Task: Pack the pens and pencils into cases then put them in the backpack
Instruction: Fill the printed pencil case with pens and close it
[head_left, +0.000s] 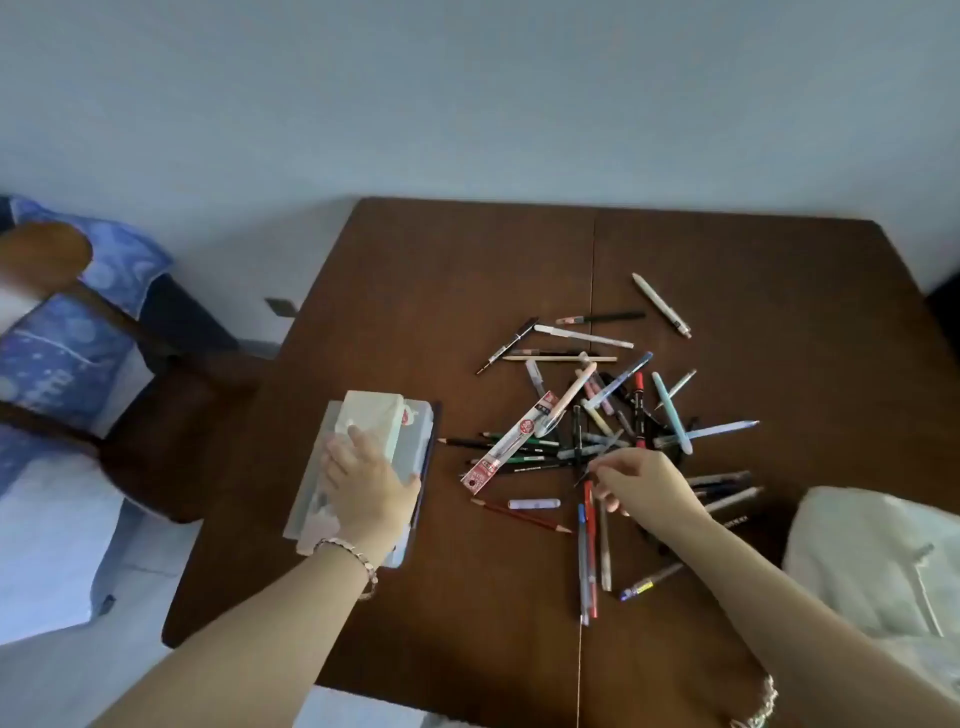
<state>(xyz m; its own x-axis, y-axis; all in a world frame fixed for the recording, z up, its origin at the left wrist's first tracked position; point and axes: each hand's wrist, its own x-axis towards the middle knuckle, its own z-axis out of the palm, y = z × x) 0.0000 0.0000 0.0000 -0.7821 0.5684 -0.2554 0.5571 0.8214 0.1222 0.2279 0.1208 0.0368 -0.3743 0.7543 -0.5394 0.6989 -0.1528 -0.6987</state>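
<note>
A loose pile of pens and pencils is scattered over the middle of the brown table. At the table's left lies a stack of pencil cases, a white one on top of translucent ones. My left hand rests flat on that stack, fingers spread. My right hand is at the near edge of the pile, its fingertips pinched on a thin dark pen. A white backpack sits at the right edge of the table.
A wooden chair with blue patterned cushions stands left of the table. A red-and-white refill packet lies in the pile. The far half of the table holds only a few stray pens. A pale wall is behind.
</note>
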